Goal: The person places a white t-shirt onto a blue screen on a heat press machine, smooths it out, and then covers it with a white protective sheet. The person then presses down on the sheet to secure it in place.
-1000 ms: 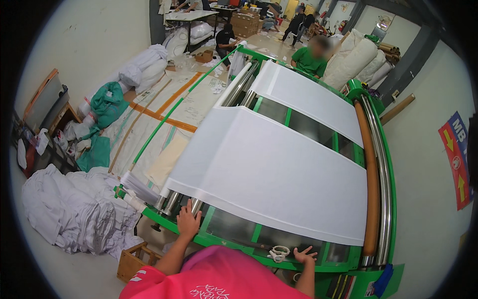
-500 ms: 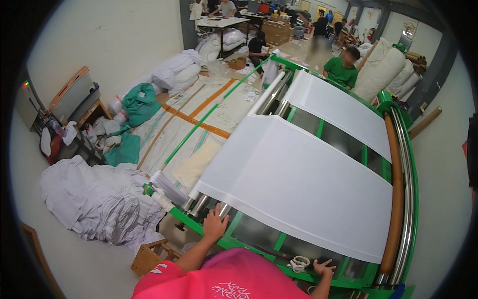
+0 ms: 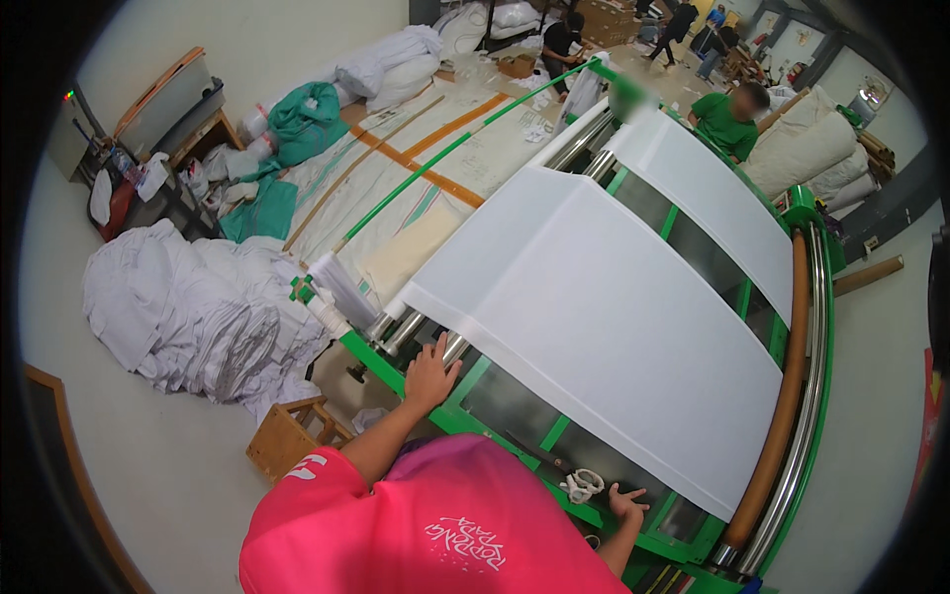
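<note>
Two wide strips of white fabric [image 3: 594, 317] run across a green-framed machine [image 3: 475, 421], from steel rollers at the left to a brown roller [image 3: 787, 371] at the right. My left hand [image 3: 432, 376] lies at the near end of a steel roller [image 3: 454, 350], fingers stretched out beside the near strip's corner. At the machine's front edge, my right hand [image 3: 626, 504] is open with fingers spread, holding nothing. Just left of it lie scissors with white-wrapped handles [image 3: 584, 485] and dark blades.
A heap of white cloth [image 3: 188, 317] and a wooden stool [image 3: 292, 436] stand at the left. Across the machine is a person in green [image 3: 727, 124]. A green bar [image 3: 465, 148] crosses above floor sheeting. Rolled material [image 3: 816, 144] leans at the far right.
My view has tilted and shifted, so the far room sits higher and is partly cut off. Both hands keep about the same places on the machine. The fabric shows no clear movement.
</note>
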The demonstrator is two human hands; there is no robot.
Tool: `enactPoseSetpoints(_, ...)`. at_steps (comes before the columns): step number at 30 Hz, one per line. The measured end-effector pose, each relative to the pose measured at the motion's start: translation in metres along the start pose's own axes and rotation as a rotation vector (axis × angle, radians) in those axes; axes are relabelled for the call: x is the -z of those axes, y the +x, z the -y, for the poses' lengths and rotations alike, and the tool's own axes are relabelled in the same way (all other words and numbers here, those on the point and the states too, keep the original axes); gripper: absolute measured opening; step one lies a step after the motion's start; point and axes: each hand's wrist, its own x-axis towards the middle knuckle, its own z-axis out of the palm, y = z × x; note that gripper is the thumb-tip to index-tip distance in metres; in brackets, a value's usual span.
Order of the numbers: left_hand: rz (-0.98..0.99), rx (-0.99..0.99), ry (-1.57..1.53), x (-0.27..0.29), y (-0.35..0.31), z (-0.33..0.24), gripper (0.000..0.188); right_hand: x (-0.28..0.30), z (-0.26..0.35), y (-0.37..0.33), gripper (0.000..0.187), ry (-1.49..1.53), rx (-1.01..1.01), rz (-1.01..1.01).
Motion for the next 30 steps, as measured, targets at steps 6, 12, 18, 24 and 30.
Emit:
enactPoseSetpoints(6,-0.017,-0.014,-0.006,-0.003,0.0,0.003,0.08,-0.003,-0.001,0.012,0.133,-0.028,-0.009,-0.026)
enactPoseSetpoints(12,0.004,0.006,-0.004,0.001,0.0,0.002,0.08,-0.001,-0.001,0.014,0.134,-0.014,0.004,-0.025)
enactPoseSetpoints(18,-0.01,-0.008,0.001,-0.002,0.001,0.002,0.082,-0.004,-0.005,0.017,0.135,-0.008,0.001,-0.033)
enactPoseSetpoints(24,-0.012,0.003,0.018,-0.003,0.0,0.006,0.083,0.0,0.0,0.013,0.136,-0.008,0.008,-0.017)
enactPoseSetpoints(30,-0.03,-0.018,0.009,-0.005,0.002,0.004,0.082,-0.004,-0.004,0.022,0.137,-0.032,0.012,-0.036)
